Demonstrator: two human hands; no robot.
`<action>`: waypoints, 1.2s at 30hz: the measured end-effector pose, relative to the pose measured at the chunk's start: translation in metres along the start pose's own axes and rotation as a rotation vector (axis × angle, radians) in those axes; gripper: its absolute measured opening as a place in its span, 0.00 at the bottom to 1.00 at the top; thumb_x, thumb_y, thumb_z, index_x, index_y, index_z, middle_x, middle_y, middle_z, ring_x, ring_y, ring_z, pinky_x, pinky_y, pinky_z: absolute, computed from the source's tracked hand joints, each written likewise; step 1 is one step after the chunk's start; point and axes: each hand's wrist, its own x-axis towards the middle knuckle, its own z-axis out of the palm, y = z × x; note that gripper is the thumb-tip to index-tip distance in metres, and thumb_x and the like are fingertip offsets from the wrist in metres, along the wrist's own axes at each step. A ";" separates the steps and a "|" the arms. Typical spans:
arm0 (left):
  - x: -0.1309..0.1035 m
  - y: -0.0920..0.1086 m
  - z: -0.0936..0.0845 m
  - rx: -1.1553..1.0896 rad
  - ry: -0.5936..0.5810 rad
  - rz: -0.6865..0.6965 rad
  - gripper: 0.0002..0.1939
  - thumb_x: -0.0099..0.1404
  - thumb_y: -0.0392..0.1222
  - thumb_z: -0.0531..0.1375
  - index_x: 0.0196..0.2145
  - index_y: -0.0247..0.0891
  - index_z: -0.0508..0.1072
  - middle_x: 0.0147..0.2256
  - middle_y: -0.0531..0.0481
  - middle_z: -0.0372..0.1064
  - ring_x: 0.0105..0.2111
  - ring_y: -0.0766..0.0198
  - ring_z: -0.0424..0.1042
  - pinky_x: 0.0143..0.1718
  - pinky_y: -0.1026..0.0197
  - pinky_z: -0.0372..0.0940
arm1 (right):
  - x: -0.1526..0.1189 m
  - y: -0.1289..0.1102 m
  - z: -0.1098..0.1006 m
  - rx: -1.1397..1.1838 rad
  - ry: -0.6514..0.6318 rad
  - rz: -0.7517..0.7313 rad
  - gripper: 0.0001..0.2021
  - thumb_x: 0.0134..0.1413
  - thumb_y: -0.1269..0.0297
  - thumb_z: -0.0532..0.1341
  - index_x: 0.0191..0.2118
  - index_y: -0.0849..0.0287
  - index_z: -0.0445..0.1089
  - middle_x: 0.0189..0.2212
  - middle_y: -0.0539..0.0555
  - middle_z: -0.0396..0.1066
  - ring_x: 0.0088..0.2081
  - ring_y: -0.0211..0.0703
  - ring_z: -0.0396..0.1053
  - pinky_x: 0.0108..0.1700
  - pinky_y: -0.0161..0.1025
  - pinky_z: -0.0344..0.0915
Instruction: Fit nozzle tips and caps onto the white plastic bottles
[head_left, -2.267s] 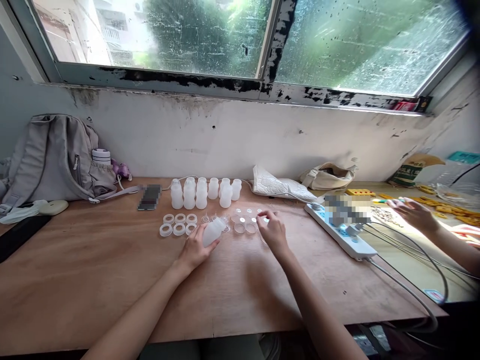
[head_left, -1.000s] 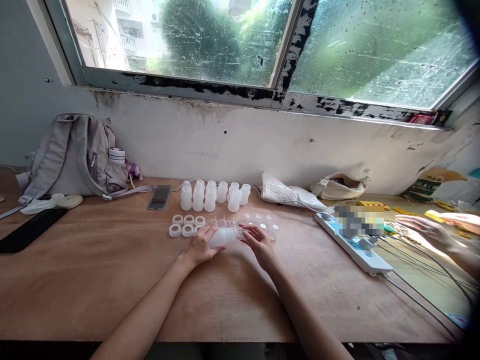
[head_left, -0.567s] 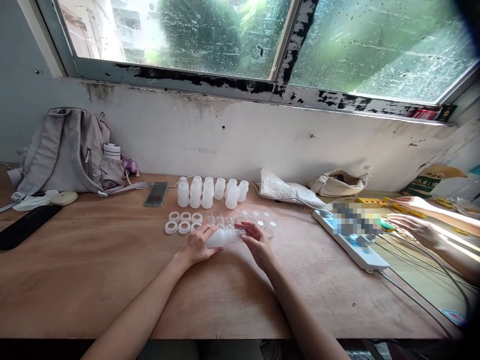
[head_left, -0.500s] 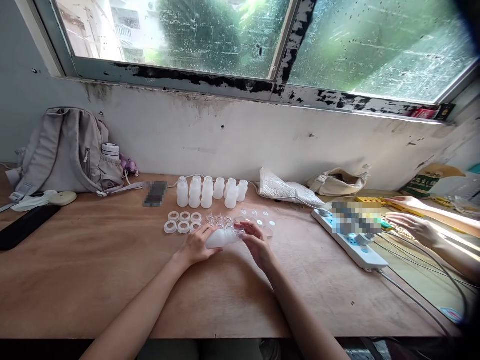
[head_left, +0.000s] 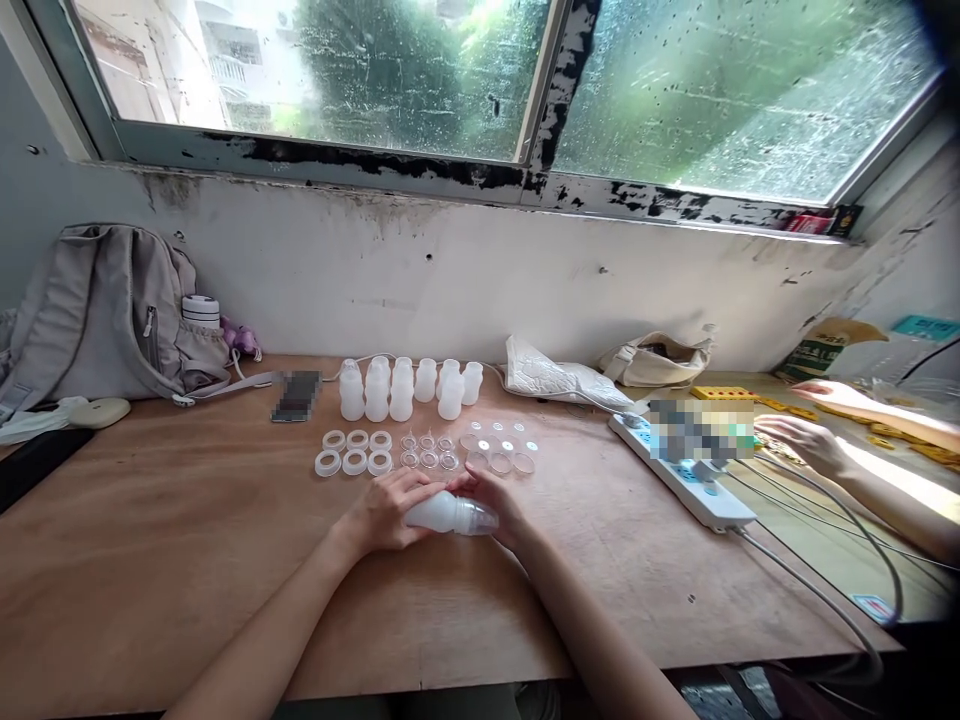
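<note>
A milky white baby bottle (head_left: 432, 513) lies on its side just above the table, with its clear cap (head_left: 478, 518) pointing right. My left hand (head_left: 391, 508) is wrapped round the bottle's body. The fingers of my right hand (head_left: 496, 497) are closed on the neck end, beside the cap. Just beyond my hands are two rows of white collar rings (head_left: 328, 463), clear teats (head_left: 428, 459) and clear round covers (head_left: 500, 463). Behind these stand several white bottles (head_left: 401, 390); the leftmost has a clear top.
A phone (head_left: 295, 396) and a grey backpack (head_left: 105, 310) are on the left. White wrapping (head_left: 551, 372) and a pouch (head_left: 656, 362) lie by the wall. On the right are a power strip (head_left: 686, 480) with cables and another person's hands (head_left: 806, 445) over yellow pieces.
The bottle has come slightly nearer to me. My right hand has shifted from the tip of the clear cap towards the bottle's neck. The camera view has turned a little to the right.
</note>
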 end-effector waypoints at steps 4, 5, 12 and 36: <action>0.000 0.001 -0.005 0.005 -0.022 0.022 0.25 0.55 0.48 0.57 0.51 0.45 0.62 0.39 0.47 0.65 0.38 0.59 0.65 0.41 0.56 0.62 | 0.001 0.002 0.002 0.001 -0.006 0.021 0.17 0.47 0.51 0.56 0.23 0.62 0.70 0.22 0.53 0.69 0.24 0.39 0.66 0.27 0.35 0.61; -0.001 0.002 -0.005 0.003 -0.028 0.024 0.25 0.54 0.48 0.57 0.51 0.44 0.62 0.39 0.47 0.65 0.38 0.59 0.65 0.41 0.56 0.62 | 0.001 0.002 0.003 -0.010 0.003 0.021 0.18 0.47 0.51 0.56 0.22 0.62 0.69 0.21 0.52 0.68 0.23 0.38 0.65 0.25 0.34 0.60; -0.003 0.006 -0.004 0.021 -0.064 0.047 0.27 0.51 0.48 0.59 0.49 0.41 0.64 0.39 0.46 0.66 0.36 0.58 0.66 0.37 0.57 0.63 | -0.003 0.006 0.008 -0.085 0.029 -0.039 0.20 0.47 0.51 0.56 0.16 0.62 0.66 0.17 0.50 0.63 0.20 0.35 0.59 0.23 0.33 0.55; 0.000 0.001 0.012 0.141 0.089 0.126 0.23 0.55 0.48 0.55 0.47 0.35 0.64 0.37 0.44 0.68 0.34 0.59 0.67 0.35 0.57 0.64 | -0.001 0.002 0.007 -0.106 0.116 -0.278 0.17 0.49 0.56 0.55 0.17 0.62 0.64 0.21 0.51 0.62 0.24 0.36 0.59 0.28 0.34 0.57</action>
